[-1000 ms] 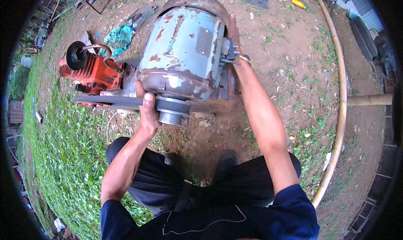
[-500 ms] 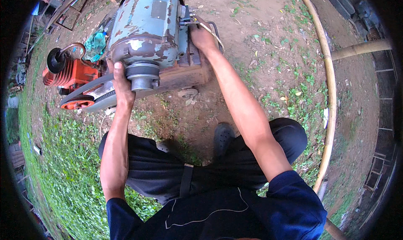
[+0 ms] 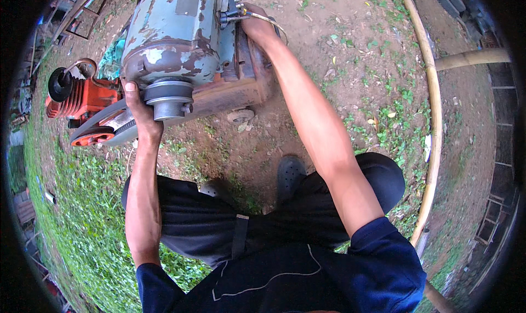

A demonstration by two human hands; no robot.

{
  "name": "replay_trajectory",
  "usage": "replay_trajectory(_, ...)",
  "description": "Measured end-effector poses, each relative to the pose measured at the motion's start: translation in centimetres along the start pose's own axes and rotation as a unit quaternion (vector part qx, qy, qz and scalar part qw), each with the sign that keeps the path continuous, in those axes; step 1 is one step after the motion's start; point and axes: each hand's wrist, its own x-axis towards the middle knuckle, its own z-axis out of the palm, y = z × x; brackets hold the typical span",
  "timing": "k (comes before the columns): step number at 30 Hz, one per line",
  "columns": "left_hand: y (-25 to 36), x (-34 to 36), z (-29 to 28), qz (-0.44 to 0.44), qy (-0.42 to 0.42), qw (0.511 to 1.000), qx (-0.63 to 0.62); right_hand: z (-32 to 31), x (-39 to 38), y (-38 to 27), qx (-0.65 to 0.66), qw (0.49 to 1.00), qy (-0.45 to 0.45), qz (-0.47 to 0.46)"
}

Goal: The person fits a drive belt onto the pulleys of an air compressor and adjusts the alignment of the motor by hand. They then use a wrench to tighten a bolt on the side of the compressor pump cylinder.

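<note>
A grey-blue electric motor [image 3: 167,25] with peeling paint sits on a rusty metal base [image 3: 227,94]. My left hand [image 3: 139,105] grips the motor's pulley end, thumb upright beside the grooved pulley [image 3: 170,100] and the black belt [image 3: 101,118]. The belt runs to an orange wheel [image 3: 93,139] beside an orange finned compressor head [image 3: 74,99] with a round black filter. My right hand [image 3: 256,25] is closed at the motor's right side, by the terminal wires [image 3: 235,14] and a pale cable; its fingertips are hidden, so what exactly it grips is unclear.
I squat on dirt and grass in dark trousers and clogs. A long bamboo pole [image 3: 433,121] lies along the right, joined by a crosspiece. A teal plastic sheet [image 3: 112,55] lies behind the compressor; metal frames [image 3: 82,12] stand at the upper left, tyres at the upper right.
The motor and both hands sit higher and further left in view than a second ago. My right hand has shifted from the motor's far rim down beside the wiring.
</note>
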Motion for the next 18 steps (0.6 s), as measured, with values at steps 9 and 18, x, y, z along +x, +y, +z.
replay_trajectory(9, 0.0, -1.4, -1.3, -0.057, 0.042, 0.995, -0.066, -0.3, 0.2, -0.5, -0.002, 0.995, -0.093, 0.035)
replay_trajectory(18, -3.2, -8.5, -10.1, -0.148, 0.164, 0.975, 0.027, 0.8, -0.5, -0.3, 0.123, 0.977, 0.112, 0.134)
